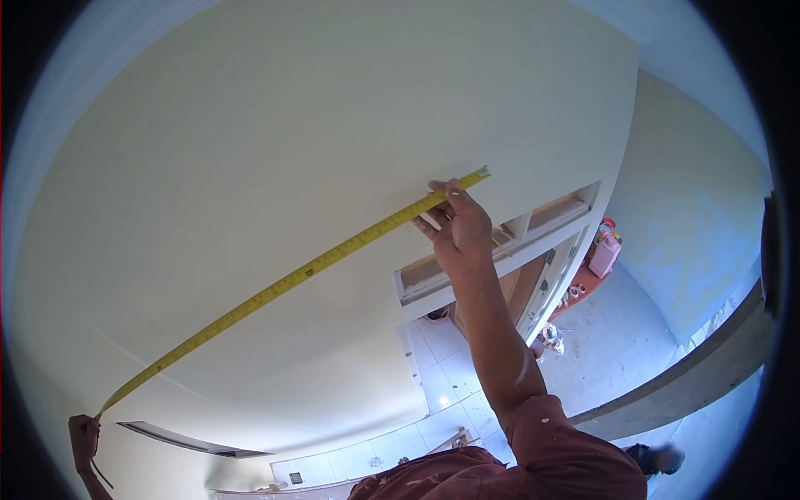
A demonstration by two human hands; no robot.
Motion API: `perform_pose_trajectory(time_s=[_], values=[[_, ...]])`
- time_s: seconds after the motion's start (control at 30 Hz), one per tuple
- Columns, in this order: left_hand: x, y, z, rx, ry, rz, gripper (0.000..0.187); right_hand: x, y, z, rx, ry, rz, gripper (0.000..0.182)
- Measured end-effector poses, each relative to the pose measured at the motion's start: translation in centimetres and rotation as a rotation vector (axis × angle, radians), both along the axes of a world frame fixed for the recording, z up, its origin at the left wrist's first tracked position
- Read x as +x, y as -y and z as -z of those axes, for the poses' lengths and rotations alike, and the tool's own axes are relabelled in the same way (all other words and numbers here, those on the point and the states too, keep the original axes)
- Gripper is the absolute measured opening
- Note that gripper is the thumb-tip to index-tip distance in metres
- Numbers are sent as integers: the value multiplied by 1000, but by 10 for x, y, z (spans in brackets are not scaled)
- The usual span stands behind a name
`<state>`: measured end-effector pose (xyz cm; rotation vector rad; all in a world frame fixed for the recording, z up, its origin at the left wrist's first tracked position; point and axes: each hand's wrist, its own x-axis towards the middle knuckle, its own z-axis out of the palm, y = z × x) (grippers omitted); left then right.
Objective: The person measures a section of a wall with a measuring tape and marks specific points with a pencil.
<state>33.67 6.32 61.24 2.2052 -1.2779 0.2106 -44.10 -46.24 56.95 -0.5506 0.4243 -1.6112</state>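
Note:
A yellow tape measure blade (308,271) stretches in a long slant across the pale wall (250,158), from the lower left up to the centre right. Near its metal-tipped end, my right hand (454,218) pinches the blade between thumb and fingers, with a short length sticking out past them. At the far lower left my left hand (84,435) is closed around the other end of the blade. The tape's case cannot be made out there. A thin dark strip hangs below that hand.
A white door frame with upper openings (508,242) stands below and right of my right hand. Beyond it are a pink container (604,254) on a reddish table (579,292) and a curved ledge (667,387). White floor tiles (442,358) show below. Someone's dark head (658,458) appears lower right.

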Motion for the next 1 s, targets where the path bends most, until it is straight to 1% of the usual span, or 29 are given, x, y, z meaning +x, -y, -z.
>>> perform_pose_trajectory(time_s=[0.03, 0.1, 0.13, 0.2, 0.27, 0.33, 0.43, 0.5, 0.63, 0.73, 0.77, 0.8, 0.83, 0.87, 0.9, 0.93, 0.97, 1.0], values=[[21, -14, -2, -12, 23, -5, 10, 12, -3, -8, -17, -11, 34, 24], [57, -33, -7, -35, 66, -17, 9, 29, 0, -14, -28, -84, 36, 24], [63, -36, -12, -46, 51, -22, 8, 35, 1, -18, -34, -120, 36, 24], [75, -42, -21, -70, 21, -34, 8, 43, -4, -31, -22, -104, 41, 25], [93, -43, -20, -44, 85, -33, 9, 43, 4, -34, -31, -113, 60, 27], [99, -37, -16, -30, 108, -24, 9, 41, 16, -27, -56, -152, 96, 30], [115, -22, -9, -31, 105, 7, 9, 46, 19, -25, -55, -157, 197, 30], [121, -14, -19, -41, 91, 1, 9, 45, 22, -29, -49, -168, 222, 29], [127, -3, -21, -65, 95, -23, 9, 44, 20, -27, -69, -211, 254, 30], [134, 12, -19, -154, 59, -18, 10, 46, 29, -24, -54, -189, 259, 29], [167, 9, -17, -55, 200, 45, 10, 46, 29, -23, -39, -185, 293, 29], [178, 16, -4, -256, 546, 82, 19, 48, 30, -23, -29, -185, 306, 29], [164, 17, -24, 46, 508, -46, 40, 47, 33, -18, -26, -186, 327, 30], [66, 50, -44, 35, 325, -177, 57, 44, 41, -10, -32, -191, 319, 33], [121, 40, -33, 33, 479, -119, 56, 39, 50, -5, -14, -251, 313, 34], [73, 54, -46, 60, 361, -183, 57, 37, 53, -2, 1, -249, 309, 32], [56, 64, -57, 90, 475, -224, 58, 31, 63, 2, 6, -251, 284, 33], [38, 75, -67, 111, 435, -308, 57, 24, 74, 4, -5, -210, 250, 35]])
